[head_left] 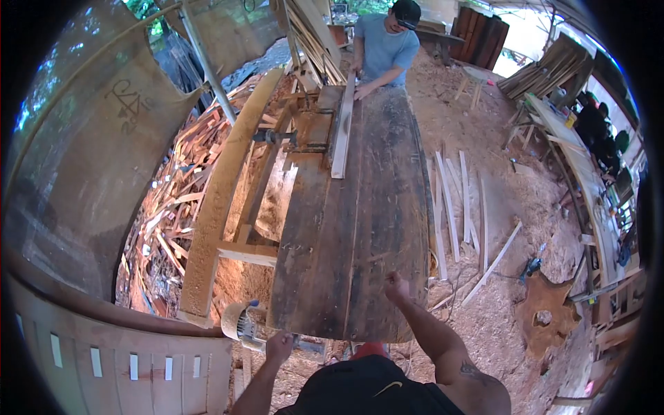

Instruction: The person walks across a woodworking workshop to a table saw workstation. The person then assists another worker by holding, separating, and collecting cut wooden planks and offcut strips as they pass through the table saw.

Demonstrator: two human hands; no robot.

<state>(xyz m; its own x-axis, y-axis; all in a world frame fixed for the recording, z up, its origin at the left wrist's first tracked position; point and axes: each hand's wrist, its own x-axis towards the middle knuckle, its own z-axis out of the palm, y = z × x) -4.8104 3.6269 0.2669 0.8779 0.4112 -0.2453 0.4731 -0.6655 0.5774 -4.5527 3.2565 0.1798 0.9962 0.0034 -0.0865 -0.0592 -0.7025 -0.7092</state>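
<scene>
A long dark plank worktable (380,228) stretches away in front of me. My right hand (396,287) is closed in a fist over its near right part, with nothing showing in it. Just off the near left corner, my left hand (279,346) is curled closed beside a motor (242,322); what its fingers hold, if anything, is hidden. At the far end a co-worker (387,45) in a light blue shirt has both hands at a long pale wood strip (342,142), which lies lengthwise on the table.
Left of the table runs a thick wooden beam (232,180), with a heap of wood offcuts (180,200) beyond it. Several pale strips (465,200) lie on the sawdust-covered floor at the right. Farther right stand a long bench (574,159) and a tree-slice slab (543,315).
</scene>
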